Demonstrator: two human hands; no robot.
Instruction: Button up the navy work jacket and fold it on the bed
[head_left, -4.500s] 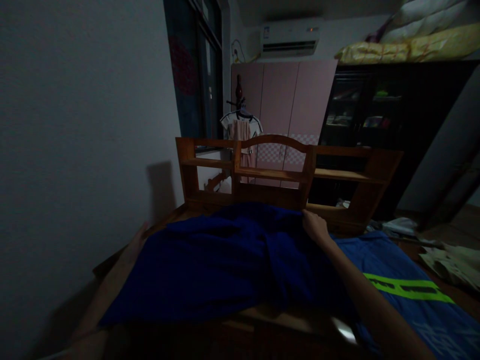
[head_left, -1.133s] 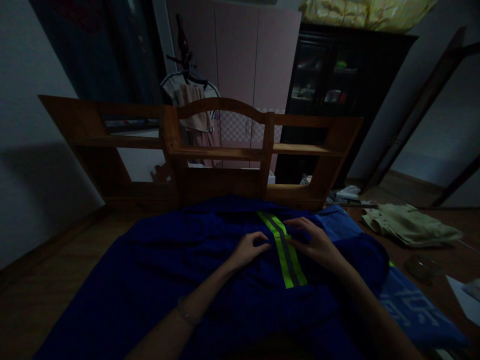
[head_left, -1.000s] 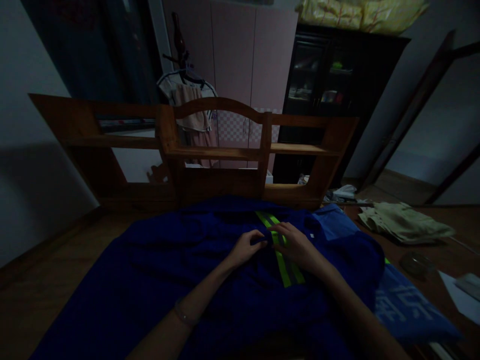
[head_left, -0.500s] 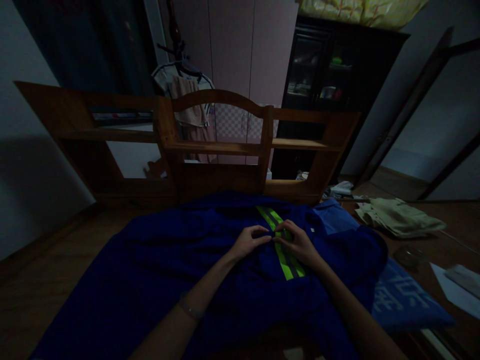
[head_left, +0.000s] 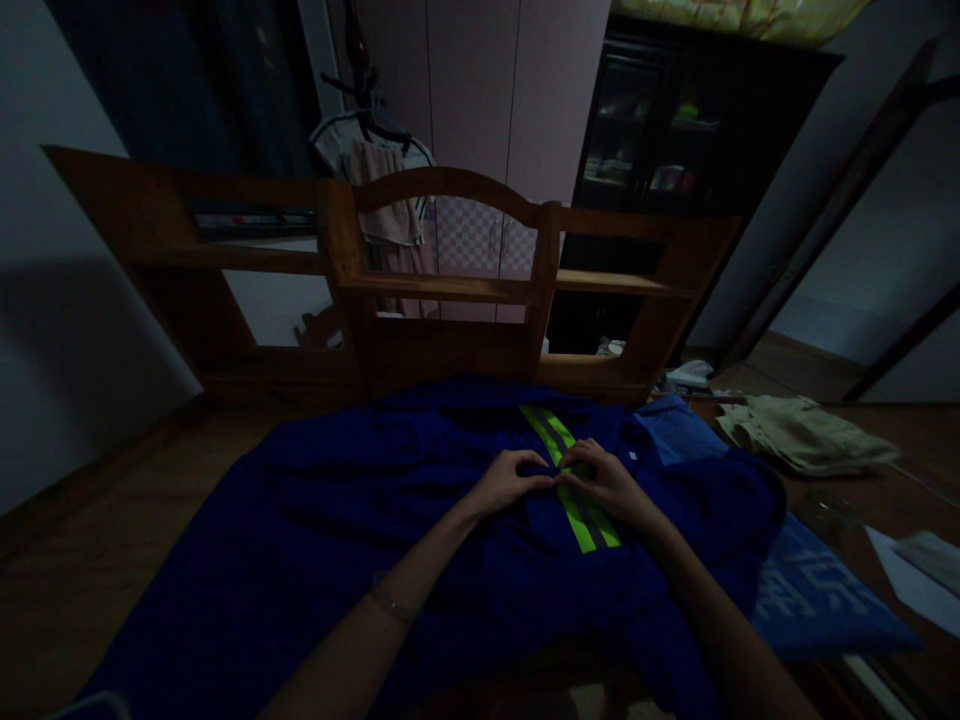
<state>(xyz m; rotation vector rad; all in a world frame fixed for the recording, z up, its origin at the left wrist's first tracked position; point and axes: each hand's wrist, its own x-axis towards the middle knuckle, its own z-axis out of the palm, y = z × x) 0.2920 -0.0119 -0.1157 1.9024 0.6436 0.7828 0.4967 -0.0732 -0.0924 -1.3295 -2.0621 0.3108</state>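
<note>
A dark blue work garment (head_left: 315, 540) lies spread over a wooden table, with a yellow-green reflective stripe (head_left: 574, 480) running down its middle. My left hand (head_left: 510, 478) and my right hand (head_left: 604, 478) meet at the stripe, fingertips pinched together on the blue cloth right beside it. Both forearms reach in from the bottom edge. A thin bracelet sits on my left wrist. What the fingertips pinch beyond the cloth is too small and dark to make out.
A wooden shelf frame (head_left: 442, 290) stands along the table's far edge. A lighter blue printed cloth (head_left: 817, 600) lies at the right, under the garment. A beige folded garment (head_left: 806, 435), a small glass dish (head_left: 825, 510) and papers (head_left: 919, 575) lie further right. The room is dim.
Several seconds ago my arms were spread wide over the bunched garment. Now it lies flatter with the stripe showing, and both hands have drawn together at the stripe, fingertips touching.
</note>
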